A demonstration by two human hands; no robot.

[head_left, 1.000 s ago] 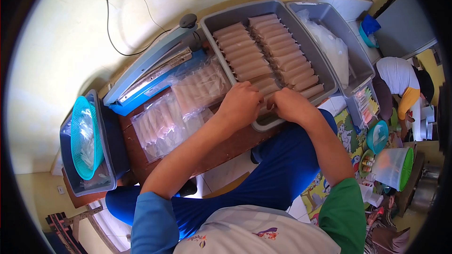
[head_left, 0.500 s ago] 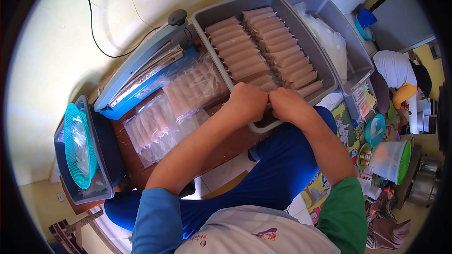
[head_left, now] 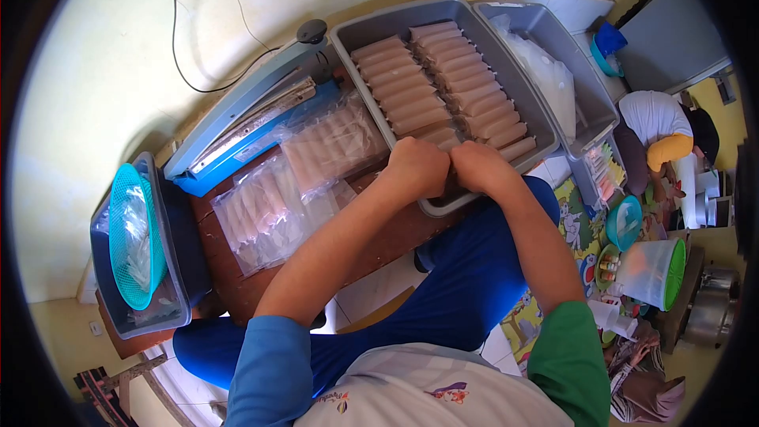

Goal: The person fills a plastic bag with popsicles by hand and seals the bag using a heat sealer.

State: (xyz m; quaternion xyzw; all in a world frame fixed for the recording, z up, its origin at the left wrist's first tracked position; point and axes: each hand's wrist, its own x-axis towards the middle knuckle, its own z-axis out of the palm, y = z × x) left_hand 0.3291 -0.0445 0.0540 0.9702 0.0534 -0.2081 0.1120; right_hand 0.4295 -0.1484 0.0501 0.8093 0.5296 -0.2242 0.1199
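My left hand and my right hand are together over the near end of a grey plastic tub. Both are closed with knuckles up, nearly touching. Whatever their fingers pinch is hidden beneath them. Just beyond the hands lie two rows of pinkish-brown filled plastic tubes with tied ends, packed side by side in the tub. To the left, on the brown wooden table, are two clear plastic packs of similar tubes, one nearer pack and one farther pack.
A blue impulse sealer stands behind the packs. A dark tub holding a turquoise basket is at the left. Another grey tub with clear plastic bags adjoins on the right. A person bends over at the far right.
The view has shifted slightly. Both hands stay closed together at the same end of the grey tub, and the tubes and packs keep their arrangement.
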